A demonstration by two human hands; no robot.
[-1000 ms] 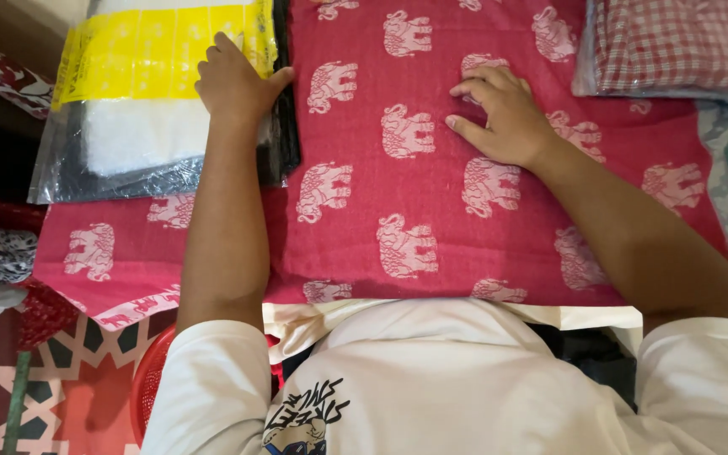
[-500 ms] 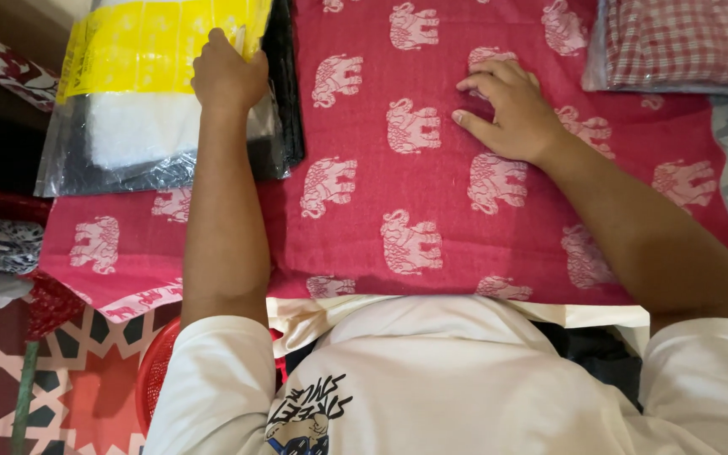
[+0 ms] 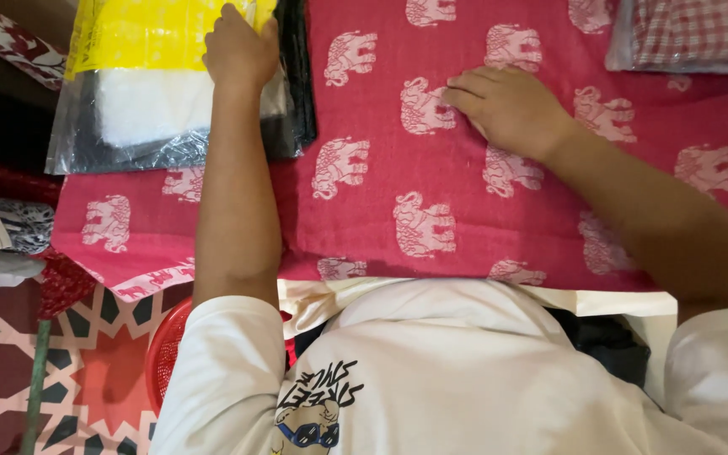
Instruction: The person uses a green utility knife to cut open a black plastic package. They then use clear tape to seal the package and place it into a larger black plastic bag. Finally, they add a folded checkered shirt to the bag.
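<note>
A red cloth (image 3: pixel 431 168) printed with pale elephants lies spread in front of me. My right hand (image 3: pixel 503 109) rests flat on it near the middle, fingers pointing left. My left hand (image 3: pixel 238 50) is on a clear plastic packet (image 3: pixel 153 93) with a yellow top and white fabric inside, at the cloth's left end; its fingers curl over the packet's right edge. My white printed shirt fills the bottom of the view.
A packet of red-and-white checked fabric (image 3: pixel 684 34) lies at the top right. Folded patterned cloths (image 3: pixel 2 236) are stacked at the left. A red basket rim (image 3: pixel 166 354) and a patterned floor mat (image 3: pixel 61 379) sit at the lower left.
My left hand has slid further left onto the plastic packet. My right hand has moved a little left across the red cloth. The view shifted slightly.
</note>
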